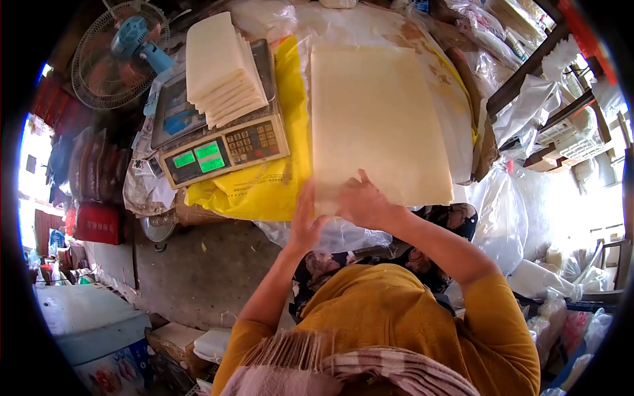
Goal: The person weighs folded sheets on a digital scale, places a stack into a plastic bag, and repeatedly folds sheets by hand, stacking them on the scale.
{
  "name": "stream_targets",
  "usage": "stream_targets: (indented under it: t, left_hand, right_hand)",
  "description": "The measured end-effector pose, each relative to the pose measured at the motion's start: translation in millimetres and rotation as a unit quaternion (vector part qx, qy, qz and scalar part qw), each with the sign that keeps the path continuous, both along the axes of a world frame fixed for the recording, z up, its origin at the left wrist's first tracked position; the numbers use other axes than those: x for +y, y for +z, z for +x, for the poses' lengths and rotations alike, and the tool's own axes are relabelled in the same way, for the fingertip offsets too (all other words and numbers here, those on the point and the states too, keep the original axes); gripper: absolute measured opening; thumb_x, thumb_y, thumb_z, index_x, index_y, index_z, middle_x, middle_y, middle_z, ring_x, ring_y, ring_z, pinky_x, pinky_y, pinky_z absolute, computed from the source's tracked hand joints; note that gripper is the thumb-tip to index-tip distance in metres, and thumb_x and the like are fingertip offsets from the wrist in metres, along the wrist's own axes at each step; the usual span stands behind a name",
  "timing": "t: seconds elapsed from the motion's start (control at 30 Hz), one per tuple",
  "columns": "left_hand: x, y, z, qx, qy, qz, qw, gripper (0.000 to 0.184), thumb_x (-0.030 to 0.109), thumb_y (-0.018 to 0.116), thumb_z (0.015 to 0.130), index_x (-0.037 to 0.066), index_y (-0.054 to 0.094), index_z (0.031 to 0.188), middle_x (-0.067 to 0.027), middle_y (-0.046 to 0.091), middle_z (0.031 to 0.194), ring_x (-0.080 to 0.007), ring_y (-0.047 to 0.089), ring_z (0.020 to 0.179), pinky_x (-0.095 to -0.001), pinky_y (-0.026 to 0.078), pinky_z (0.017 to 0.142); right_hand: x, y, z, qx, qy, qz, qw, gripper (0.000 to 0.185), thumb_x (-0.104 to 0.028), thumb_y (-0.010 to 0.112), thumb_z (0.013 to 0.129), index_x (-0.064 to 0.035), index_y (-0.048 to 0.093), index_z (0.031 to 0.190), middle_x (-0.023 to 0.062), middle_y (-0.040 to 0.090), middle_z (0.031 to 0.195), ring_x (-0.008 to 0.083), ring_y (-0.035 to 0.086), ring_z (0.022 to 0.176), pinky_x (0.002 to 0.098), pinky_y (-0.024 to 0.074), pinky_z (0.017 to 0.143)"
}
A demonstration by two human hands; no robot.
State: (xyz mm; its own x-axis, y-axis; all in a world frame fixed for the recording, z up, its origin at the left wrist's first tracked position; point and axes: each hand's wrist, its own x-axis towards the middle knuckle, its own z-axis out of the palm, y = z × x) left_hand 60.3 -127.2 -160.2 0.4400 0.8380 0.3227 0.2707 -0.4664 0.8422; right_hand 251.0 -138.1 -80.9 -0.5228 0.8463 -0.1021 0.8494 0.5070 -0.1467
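Note:
A large stack of thin cream-coloured sheets [380, 112] lies flat on the table in front of me. My left hand [305, 218] is at its lower left corner, fingers stretched upward along the left edge and thumb apart. Over the near edge, just right of it, my right hand [366, 203] rests on the top sheet. One of its fingers sticks up apart from the others, which are slightly blurred. Whether a sheet edge is between the fingers of either hand is hard to see.
A digital scale [224, 152] with lit green displays carries a pile of folded cream sheets [221, 66]. Beneath the scale's front lies a yellow plastic bag [261, 191]. A fan [122, 53] stands at the back left. Plastic-wrapped goods [489, 33] crowd the right.

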Motion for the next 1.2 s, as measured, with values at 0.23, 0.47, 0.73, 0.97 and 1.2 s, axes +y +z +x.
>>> stream_targets:
  t: [0.23, 0.47, 0.73, 0.97, 1.2]
  left_hand:
    - [0, 7, -1, 0.022, 0.006, 0.040, 0.999, 0.084, 0.000, 0.071, 0.071, 0.003, 0.028, 0.144, -0.0159, 0.035, 0.145, -0.0314, 0.035, 0.134, -0.0367, 0.034, 0.107]
    - [-2, 9, 1, -0.019, 0.012, -0.003, 1.000, 0.067, -0.002, 0.066, 0.073, 0.004, 0.042, 0.135, -0.0162, 0.040, 0.141, -0.0331, 0.036, 0.133, -0.0387, 0.034, 0.107]
    - [21, 74, 57, 0.246, -0.093, -0.044, 0.964, 0.023, 0.007, 0.057, 0.077, 0.004, 0.066, 0.098, -0.0106, 0.066, 0.103, -0.0344, 0.052, 0.116, -0.0446, 0.038, 0.101]
    - [34, 22, 90, 0.329, 0.011, 0.223, 0.917, 0.060, 0.045, 0.051, 0.088, 0.015, 0.041, 0.139, -0.0177, 0.032, 0.146, -0.0440, 0.024, 0.135, -0.0598, 0.017, 0.109]
    - [35, 24, 91, 0.339, 0.011, 0.221, 0.914, 0.063, 0.047, 0.051, 0.087, 0.014, 0.040, 0.140, -0.0175, 0.030, 0.147, -0.0439, 0.023, 0.136, -0.0581, 0.016, 0.110]
  right_hand:
    - [-3, -12, -3, -0.008, 0.044, 0.074, 0.996, 0.013, -0.019, 0.059, 0.079, -0.0082, 0.066, 0.079, 0.0071, 0.063, 0.088, 0.0267, 0.060, 0.093, 0.0535, 0.0352, 0.099]
    - [14, -6, 57, 0.451, -0.212, -0.055, 0.865, 0.012, -0.016, 0.063, 0.083, -0.0051, 0.065, 0.087, 0.0060, 0.066, 0.087, 0.0188, 0.062, 0.091, 0.0374, 0.0488, 0.086]
    - [-35, -6, 52, 0.124, -0.182, 0.052, 0.974, 0.059, -0.038, 0.063, 0.086, -0.0119, 0.044, 0.136, 0.0110, 0.048, 0.136, 0.0248, 0.037, 0.134, 0.0596, 0.0279, 0.104]
    - [38, 43, 139, 0.223, -0.287, 0.132, 0.922, 0.036, -0.006, 0.051, 0.084, -0.0132, 0.062, 0.118, 0.0132, 0.063, 0.106, 0.0286, 0.061, 0.086, 0.0403, 0.0501, 0.076]
    - [-10, 202, 99, 0.033, -0.276, 0.285, 0.918, 0.035, -0.004, 0.052, 0.079, -0.0075, 0.057, 0.114, 0.0150, 0.065, 0.099, 0.0296, 0.066, 0.078, 0.0383, 0.0542, 0.068]
